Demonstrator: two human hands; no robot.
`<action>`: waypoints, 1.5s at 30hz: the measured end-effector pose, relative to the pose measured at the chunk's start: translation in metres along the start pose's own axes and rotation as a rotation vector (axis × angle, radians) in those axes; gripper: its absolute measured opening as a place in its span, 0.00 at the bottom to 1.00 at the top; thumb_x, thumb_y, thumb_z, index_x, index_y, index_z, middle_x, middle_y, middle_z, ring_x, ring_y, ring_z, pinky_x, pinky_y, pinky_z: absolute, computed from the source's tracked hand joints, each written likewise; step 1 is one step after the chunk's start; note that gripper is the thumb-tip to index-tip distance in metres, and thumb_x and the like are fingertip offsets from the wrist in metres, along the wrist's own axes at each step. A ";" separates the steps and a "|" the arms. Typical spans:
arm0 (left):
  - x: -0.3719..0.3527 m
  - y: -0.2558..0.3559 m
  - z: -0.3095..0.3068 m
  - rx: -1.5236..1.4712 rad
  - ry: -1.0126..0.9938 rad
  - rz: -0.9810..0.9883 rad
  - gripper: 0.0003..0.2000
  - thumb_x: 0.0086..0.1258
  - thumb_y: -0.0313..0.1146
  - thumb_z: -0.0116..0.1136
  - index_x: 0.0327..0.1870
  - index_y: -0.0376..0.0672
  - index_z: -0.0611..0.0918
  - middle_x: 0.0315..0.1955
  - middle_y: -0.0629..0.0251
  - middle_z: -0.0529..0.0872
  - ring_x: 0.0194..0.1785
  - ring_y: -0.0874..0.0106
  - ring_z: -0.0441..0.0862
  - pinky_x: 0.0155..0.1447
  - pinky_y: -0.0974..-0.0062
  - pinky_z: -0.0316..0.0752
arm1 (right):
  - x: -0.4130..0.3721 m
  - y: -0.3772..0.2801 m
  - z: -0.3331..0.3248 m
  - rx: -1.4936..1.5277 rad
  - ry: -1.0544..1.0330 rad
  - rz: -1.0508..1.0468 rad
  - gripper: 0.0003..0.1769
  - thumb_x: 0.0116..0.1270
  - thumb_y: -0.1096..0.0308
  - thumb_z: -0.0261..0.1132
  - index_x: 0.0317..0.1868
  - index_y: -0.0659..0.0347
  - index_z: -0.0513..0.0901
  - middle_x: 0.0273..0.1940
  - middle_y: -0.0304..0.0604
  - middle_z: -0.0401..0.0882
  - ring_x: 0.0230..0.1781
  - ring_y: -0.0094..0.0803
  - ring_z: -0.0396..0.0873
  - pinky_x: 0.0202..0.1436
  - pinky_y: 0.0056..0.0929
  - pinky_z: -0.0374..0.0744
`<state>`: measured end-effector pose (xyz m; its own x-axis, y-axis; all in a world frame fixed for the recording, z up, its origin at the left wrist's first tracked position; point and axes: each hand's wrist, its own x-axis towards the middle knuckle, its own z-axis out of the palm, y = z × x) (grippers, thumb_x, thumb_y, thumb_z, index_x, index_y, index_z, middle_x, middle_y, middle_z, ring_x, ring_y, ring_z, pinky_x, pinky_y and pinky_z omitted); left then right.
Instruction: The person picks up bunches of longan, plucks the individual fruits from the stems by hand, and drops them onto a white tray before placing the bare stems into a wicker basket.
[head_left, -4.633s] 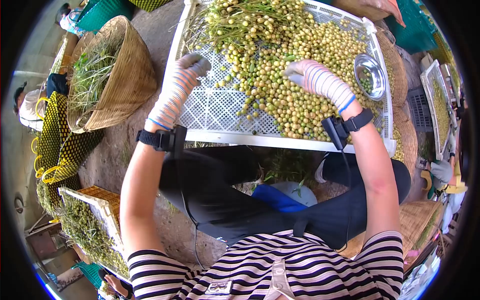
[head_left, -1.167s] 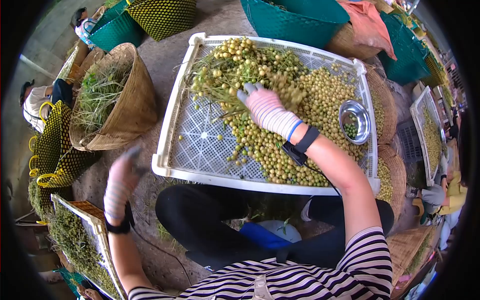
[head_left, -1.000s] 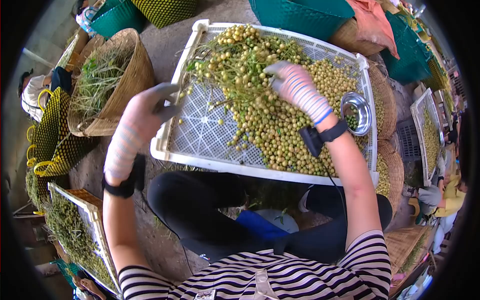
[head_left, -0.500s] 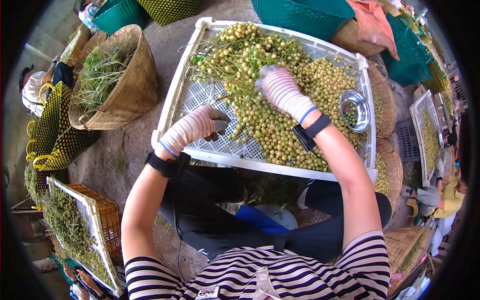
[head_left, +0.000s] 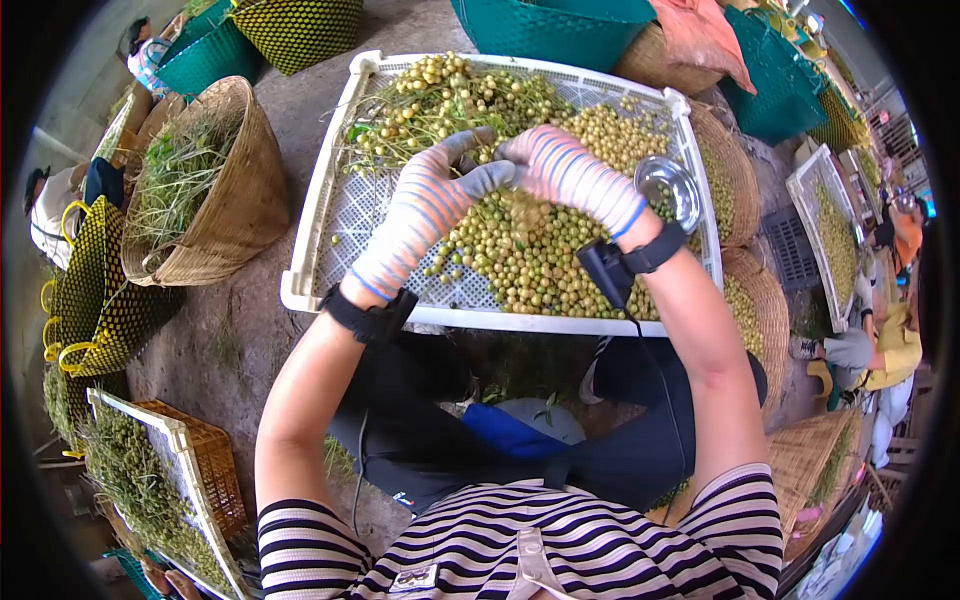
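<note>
A white perforated tray (head_left: 330, 200) lies in front of my knees, loaded with small yellow-green fruits (head_left: 520, 270). Stemmed bunches of fruit (head_left: 430, 100) are heaped at its far left. Both hands wear striped gloves and meet above the tray's middle. My left hand (head_left: 440, 195) and my right hand (head_left: 565, 170) pinch the same small bunch between their fingertips. Blurred fruits hang just below the fingers. A small metal bowl (head_left: 672, 190) sits on the fruit at the tray's right, close to my right wrist.
A wicker basket (head_left: 250, 190) of green stems stands left of the tray, with a yellow-black woven bag (head_left: 90, 290) beyond it. Teal baskets (head_left: 550, 25) sit behind the tray. Another tray (head_left: 150, 470) lies lower left, one more (head_left: 830, 220) at right. Other people sit at both sides.
My left hand has lifted off the tray's near left part and joined my right hand above the middle. The right hand has moved slightly nearer, and both now pinch one bunch.
</note>
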<state>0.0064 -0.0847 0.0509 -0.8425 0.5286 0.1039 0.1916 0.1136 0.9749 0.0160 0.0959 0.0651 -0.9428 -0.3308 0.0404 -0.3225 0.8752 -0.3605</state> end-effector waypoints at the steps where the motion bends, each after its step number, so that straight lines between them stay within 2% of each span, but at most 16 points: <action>1: 0.004 -0.016 0.006 -0.011 -0.015 -0.015 0.23 0.60 0.37 0.64 0.54 0.33 0.75 0.35 0.63 0.83 0.38 0.79 0.78 0.45 0.80 0.73 | -0.003 -0.005 0.009 -0.075 -0.095 0.095 0.17 0.58 0.51 0.62 0.39 0.54 0.83 0.31 0.49 0.81 0.33 0.46 0.79 0.39 0.37 0.77; 3: 0.001 -0.032 0.016 -0.099 0.046 -0.009 0.15 0.62 0.32 0.61 0.47 0.33 0.79 0.30 0.65 0.84 0.33 0.81 0.78 0.40 0.83 0.73 | 0.001 0.030 0.069 0.344 0.031 -0.007 0.16 0.57 0.52 0.63 0.40 0.53 0.83 0.32 0.49 0.81 0.33 0.46 0.80 0.39 0.36 0.77; 5: 0.000 -0.035 0.019 -0.086 0.152 0.023 0.11 0.59 0.29 0.63 0.40 0.34 0.82 0.25 0.67 0.83 0.26 0.83 0.74 0.30 0.85 0.70 | -0.014 0.021 0.081 0.574 0.020 -0.045 0.14 0.60 0.58 0.63 0.36 0.62 0.81 0.31 0.48 0.82 0.33 0.33 0.80 0.41 0.33 0.76; 7: -0.001 -0.022 0.017 -0.137 0.137 -0.096 0.09 0.60 0.29 0.62 0.39 0.34 0.82 0.25 0.68 0.82 0.24 0.82 0.74 0.28 0.85 0.69 | -0.028 -0.002 0.057 0.662 -0.206 0.225 0.16 0.60 0.58 0.63 0.39 0.64 0.79 0.33 0.47 0.82 0.36 0.28 0.78 0.44 0.32 0.75; 9: 0.000 -0.016 0.013 -0.233 0.207 -0.068 0.07 0.61 0.28 0.61 0.37 0.34 0.82 0.24 0.69 0.81 0.22 0.82 0.73 0.27 0.84 0.68 | -0.026 0.013 0.080 0.468 -0.101 0.118 0.18 0.62 0.57 0.61 0.43 0.63 0.77 0.37 0.50 0.80 0.39 0.36 0.77 0.46 0.33 0.73; 14: 0.004 -0.033 0.016 -0.321 0.287 0.018 0.06 0.62 0.30 0.60 0.38 0.41 0.83 0.23 0.73 0.81 0.23 0.84 0.72 0.27 0.86 0.66 | -0.019 0.029 0.092 0.522 -0.025 0.066 0.20 0.63 0.53 0.58 0.43 0.63 0.77 0.38 0.50 0.81 0.37 0.37 0.78 0.46 0.33 0.74; 19: 0.010 -0.038 0.026 -0.374 0.309 -0.007 0.05 0.63 0.28 0.58 0.37 0.38 0.81 0.25 0.71 0.80 0.24 0.83 0.73 0.28 0.85 0.68 | -0.010 0.005 0.074 0.159 -0.061 0.390 0.23 0.67 0.49 0.49 0.43 0.60 0.78 0.37 0.54 0.80 0.41 0.49 0.78 0.44 0.43 0.75; 22: 0.015 -0.064 0.029 -0.238 0.154 -0.135 0.07 0.64 0.30 0.58 0.38 0.37 0.81 0.25 0.70 0.81 0.25 0.81 0.74 0.29 0.83 0.70 | -0.005 0.024 0.110 -0.077 0.120 0.132 0.16 0.59 0.53 0.58 0.27 0.57 0.81 0.28 0.51 0.80 0.29 0.50 0.78 0.32 0.45 0.76; 24: 0.015 -0.075 0.032 -0.342 0.168 -0.179 0.07 0.65 0.31 0.57 0.37 0.36 0.81 0.25 0.69 0.82 0.25 0.80 0.75 0.29 0.82 0.71 | -0.004 0.021 0.113 0.117 0.154 0.207 0.18 0.59 0.50 0.59 0.32 0.58 0.81 0.31 0.52 0.80 0.32 0.50 0.78 0.35 0.42 0.76; 26: 0.019 -0.071 0.030 -0.424 0.181 -0.155 0.08 0.65 0.32 0.57 0.37 0.36 0.81 0.25 0.68 0.83 0.24 0.80 0.76 0.28 0.83 0.72 | 0.000 0.044 0.136 0.649 0.245 -0.024 0.16 0.61 0.57 0.60 0.44 0.57 0.78 0.41 0.51 0.79 0.42 0.47 0.77 0.46 0.36 0.76; 29: 0.024 -0.081 0.031 -0.398 0.122 -0.117 0.08 0.66 0.34 0.57 0.35 0.36 0.80 0.22 0.67 0.83 0.22 0.78 0.77 0.27 0.82 0.72 | -0.011 0.046 0.121 0.422 0.118 0.073 0.16 0.60 0.61 0.59 0.47 0.56 0.76 0.41 0.49 0.80 0.43 0.45 0.78 0.47 0.36 0.76; 31: 0.019 -0.056 0.033 -0.555 0.109 -0.186 0.07 0.66 0.33 0.56 0.33 0.38 0.80 0.22 0.67 0.82 0.21 0.76 0.77 0.27 0.81 0.73 | -0.011 0.025 0.092 0.050 -0.068 0.327 0.15 0.60 0.60 0.57 0.46 0.54 0.77 0.40 0.48 0.80 0.42 0.46 0.78 0.45 0.39 0.77; 35: 0.019 -0.058 0.034 -0.546 0.135 -0.113 0.08 0.68 0.32 0.54 0.32 0.37 0.80 0.21 0.67 0.82 0.21 0.77 0.77 0.26 0.81 0.72 | -0.019 0.009 0.069 0.045 -0.049 0.350 0.13 0.61 0.59 0.55 0.44 0.53 0.77 0.42 0.47 0.79 0.44 0.45 0.77 0.45 0.42 0.76; 37: 0.023 -0.058 0.032 -0.520 0.119 -0.083 0.08 0.68 0.33 0.54 0.32 0.37 0.80 0.21 0.67 0.82 0.21 0.77 0.77 0.26 0.81 0.73 | -0.007 0.053 0.117 0.097 0.045 0.082 0.14 0.61 0.61 0.57 0.45 0.56 0.77 0.46 0.47 0.75 0.47 0.47 0.75 0.49 0.39 0.75; 41: 0.022 -0.062 0.027 -0.555 0.138 -0.099 0.10 0.66 0.38 0.56 0.34 0.38 0.80 0.23 0.66 0.82 0.22 0.75 0.79 0.26 0.78 0.74 | -0.028 0.032 0.090 0.066 0.070 0.162 0.16 0.61 0.59 0.58 0.47 0.56 0.77 0.46 0.49 0.76 0.46 0.47 0.75 0.48 0.40 0.75; 45: 0.020 -0.059 0.032 -0.511 0.162 -0.078 0.10 0.67 0.36 0.55 0.33 0.37 0.80 0.23 0.66 0.82 0.23 0.75 0.78 0.27 0.78 0.74 | -0.026 0.015 0.068 -0.074 -0.093 0.383 0.20 0.62 0.48 0.54 0.41 0.54 0.80 0.36 0.48 0.81 0.40 0.47 0.79 0.42 0.41 0.77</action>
<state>-0.0056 -0.0535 -0.0109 -0.9190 0.3940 0.0167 -0.1103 -0.2975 0.9483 0.0418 0.0939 -0.0044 -0.9855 -0.0037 -0.1697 0.0421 0.9632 -0.2654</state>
